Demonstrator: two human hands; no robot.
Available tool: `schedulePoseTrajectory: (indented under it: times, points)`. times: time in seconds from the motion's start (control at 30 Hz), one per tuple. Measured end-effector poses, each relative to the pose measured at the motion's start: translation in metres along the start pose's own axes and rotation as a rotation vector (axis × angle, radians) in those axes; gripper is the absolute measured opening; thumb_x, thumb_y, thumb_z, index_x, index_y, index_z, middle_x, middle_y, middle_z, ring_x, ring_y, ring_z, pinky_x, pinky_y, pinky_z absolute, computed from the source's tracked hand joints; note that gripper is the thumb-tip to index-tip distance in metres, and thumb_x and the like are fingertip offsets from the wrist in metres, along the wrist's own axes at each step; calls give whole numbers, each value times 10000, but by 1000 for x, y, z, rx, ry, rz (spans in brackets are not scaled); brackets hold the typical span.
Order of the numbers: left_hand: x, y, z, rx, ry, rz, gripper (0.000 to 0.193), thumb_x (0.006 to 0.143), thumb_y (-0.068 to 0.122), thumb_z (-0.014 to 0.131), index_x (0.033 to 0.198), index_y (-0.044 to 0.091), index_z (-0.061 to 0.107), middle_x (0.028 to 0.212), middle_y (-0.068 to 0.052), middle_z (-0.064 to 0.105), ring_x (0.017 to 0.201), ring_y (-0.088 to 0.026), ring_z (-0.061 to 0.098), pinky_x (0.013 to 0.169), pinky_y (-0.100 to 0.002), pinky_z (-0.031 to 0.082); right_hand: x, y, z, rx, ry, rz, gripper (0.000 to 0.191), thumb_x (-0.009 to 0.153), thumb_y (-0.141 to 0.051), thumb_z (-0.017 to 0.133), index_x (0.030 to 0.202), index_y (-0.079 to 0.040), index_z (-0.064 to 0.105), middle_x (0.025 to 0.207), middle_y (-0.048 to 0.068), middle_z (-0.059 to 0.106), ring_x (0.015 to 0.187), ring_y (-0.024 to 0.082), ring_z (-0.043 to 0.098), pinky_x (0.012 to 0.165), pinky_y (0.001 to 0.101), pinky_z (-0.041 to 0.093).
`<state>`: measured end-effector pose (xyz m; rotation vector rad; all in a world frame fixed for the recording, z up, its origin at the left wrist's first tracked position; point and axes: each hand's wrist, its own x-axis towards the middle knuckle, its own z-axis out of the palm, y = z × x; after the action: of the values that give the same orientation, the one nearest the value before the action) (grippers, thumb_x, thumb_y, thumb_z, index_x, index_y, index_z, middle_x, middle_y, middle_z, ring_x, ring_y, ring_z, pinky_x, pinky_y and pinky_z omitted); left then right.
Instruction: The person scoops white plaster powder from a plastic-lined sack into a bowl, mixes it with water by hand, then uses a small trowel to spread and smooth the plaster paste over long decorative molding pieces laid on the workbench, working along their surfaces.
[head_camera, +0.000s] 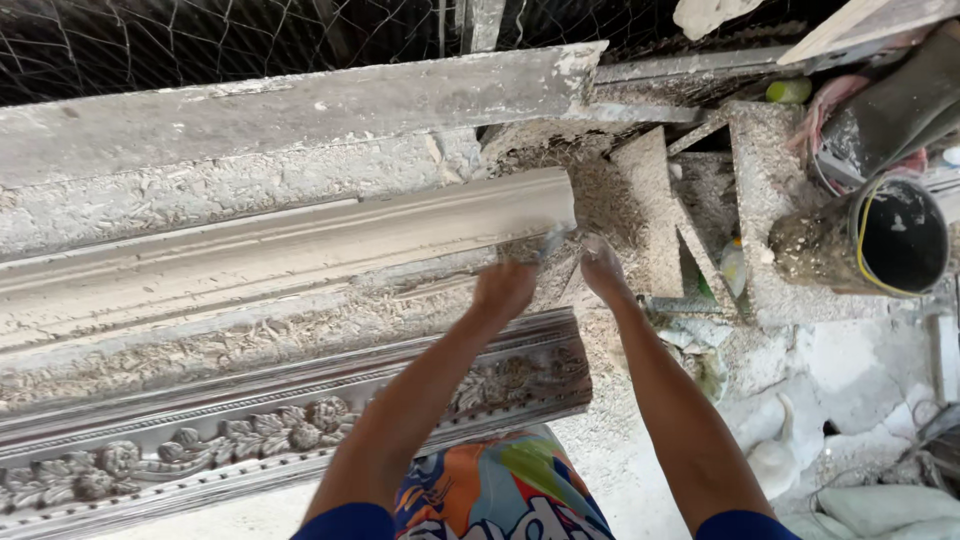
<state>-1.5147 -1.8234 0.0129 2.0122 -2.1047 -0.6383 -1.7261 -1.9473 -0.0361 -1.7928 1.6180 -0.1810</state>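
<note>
- Both hands worked at the near end of a long plaster cornice casting (300, 240); the left hand (503, 290) was closed in a fist around a small pale tool (551, 243), apparently a scraper, its blade touching the casting's end.
- Right hand (603, 268) lay just beside the left, fingers bunched against the crumbly end face; whether it gripped anything could not be told.
- Casting's long axis ran away leftward from both hands, slightly tilted, with the left hand the nearer to it.
- Below the forearms lay an ornate floral moulding (290, 430), parallel to the casting.
- Well off to the right of the right hand stood a plaster-caked black bucket (880, 240).
</note>
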Motion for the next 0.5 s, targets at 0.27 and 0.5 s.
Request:
schedulePoseTrajectory:
  times: [0.27, 0.5]
  points:
    - [18, 18, -3, -81, -144, -93, 244, 966, 50, 537, 1203, 65, 591, 625, -107, 563, 417, -170, 553, 289, -308, 459, 16, -2, -40, 147, -127, 6, 528, 978, -190, 477, 1484, -40, 474, 1474, 192, 556, 1319, 316, 567, 1115, 415, 444]
    - [29, 50, 9, -50, -92, -102, 246, 1121, 175, 471, 1256, 96, 661, 909, -153, 720, 601, -173, 655, 427, -318, 518, 46, -20, -32, 30, -61, -159, 439, 1011, -239, 536, 1385, -11, 535, 1279, 195, 582, 1151, 291, 561, 966, 438, 474]
